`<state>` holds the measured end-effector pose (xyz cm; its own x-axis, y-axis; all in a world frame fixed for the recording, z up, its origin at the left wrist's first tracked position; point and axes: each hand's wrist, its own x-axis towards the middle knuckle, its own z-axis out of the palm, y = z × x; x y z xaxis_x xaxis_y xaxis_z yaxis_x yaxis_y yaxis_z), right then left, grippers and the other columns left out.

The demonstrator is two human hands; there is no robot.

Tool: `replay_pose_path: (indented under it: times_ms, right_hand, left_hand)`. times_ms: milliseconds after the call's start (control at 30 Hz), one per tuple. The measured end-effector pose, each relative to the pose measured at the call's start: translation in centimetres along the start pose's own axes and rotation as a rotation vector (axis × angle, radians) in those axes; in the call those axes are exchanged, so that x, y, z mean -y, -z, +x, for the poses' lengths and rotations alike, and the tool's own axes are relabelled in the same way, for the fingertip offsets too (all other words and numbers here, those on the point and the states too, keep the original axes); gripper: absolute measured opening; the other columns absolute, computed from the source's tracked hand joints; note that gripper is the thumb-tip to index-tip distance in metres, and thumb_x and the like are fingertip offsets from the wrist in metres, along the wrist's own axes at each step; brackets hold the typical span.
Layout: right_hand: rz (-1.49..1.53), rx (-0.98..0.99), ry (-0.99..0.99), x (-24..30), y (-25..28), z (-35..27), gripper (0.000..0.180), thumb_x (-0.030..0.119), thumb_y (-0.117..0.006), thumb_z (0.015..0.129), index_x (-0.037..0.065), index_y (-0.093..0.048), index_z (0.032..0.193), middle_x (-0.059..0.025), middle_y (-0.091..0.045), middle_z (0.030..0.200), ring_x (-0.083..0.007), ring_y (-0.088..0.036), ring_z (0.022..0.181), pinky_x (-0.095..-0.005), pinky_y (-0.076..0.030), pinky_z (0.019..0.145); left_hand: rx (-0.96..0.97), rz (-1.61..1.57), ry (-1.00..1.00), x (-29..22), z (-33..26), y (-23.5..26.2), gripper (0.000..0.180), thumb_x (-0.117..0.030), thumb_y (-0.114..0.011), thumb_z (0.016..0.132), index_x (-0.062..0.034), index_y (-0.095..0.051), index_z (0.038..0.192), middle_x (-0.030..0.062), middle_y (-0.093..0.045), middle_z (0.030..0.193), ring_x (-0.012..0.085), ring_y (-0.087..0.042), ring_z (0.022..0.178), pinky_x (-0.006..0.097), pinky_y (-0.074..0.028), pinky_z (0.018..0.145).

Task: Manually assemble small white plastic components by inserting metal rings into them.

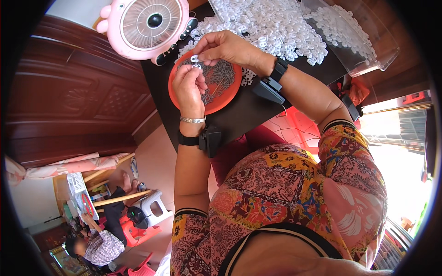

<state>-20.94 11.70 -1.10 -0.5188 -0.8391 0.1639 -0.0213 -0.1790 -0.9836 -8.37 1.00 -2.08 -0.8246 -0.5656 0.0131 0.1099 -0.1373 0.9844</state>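
Note:
Over an orange bowl point(226, 99) of small grey screws point(224, 75), my two hands nearly meet at the fingertips. My right hand point(226, 48) pinches a small white plastic piece point(194, 59) with a hole in it, between thumb and forefinger. Just below it, a second white piece point(197, 66) sits at the closed fingertips of my left hand point(189, 88). Whether the two pieces touch is too small to make out. A large heap of similar white pieces point(276, 30) spreads across the dark table beyond my right hand.
A pink fan point(124, 27) stands at the table's far left. At the right, a clear plastic tub point(368, 69) lies with more white pieces in it. Dark devices are strapped to both my wrists. At lower left, another person point(103, 248) sits near a grey stool point(155, 208).

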Motion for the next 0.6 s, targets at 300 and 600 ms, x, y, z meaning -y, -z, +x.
replay_pose_path:
  times_ms: [300, 600]
  right_hand:
    - [0.037, -0.007, -0.023, 0.01, -0.09, -0.05, 0.016, 0.007, -0.064, 0.081, 0.003, -0.064, 0.097, -0.0011, -0.064, 0.083, -0.0064, -0.059, 0.07, -0.0186, -0.048, 0.064]
    - [-0.07, 0.038, 0.08, 0.16, -0.53, -0.36, 0.017, 0.006, -0.063, 0.081, 0.0, -0.064, 0.097, -0.0014, -0.063, 0.08, -0.0066, -0.057, 0.071, -0.0199, -0.047, 0.065]
  left_hand:
    - [-0.003, 0.0, 0.005, -0.13, -0.1, 0.03, 0.007, -0.01, -0.054, 0.08, -0.0055, -0.055, 0.075, 0.0002, -0.052, 0.06, 0.0073, -0.045, 0.045, 0.019, -0.032, 0.041]
    - [-0.009, 0.012, 0.012, 0.03, 0.03, 0.11, 0.007, -0.01, -0.054, 0.08, -0.0054, -0.055, 0.074, 0.0003, -0.051, 0.059, 0.0076, -0.045, 0.044, 0.019, -0.031, 0.04]
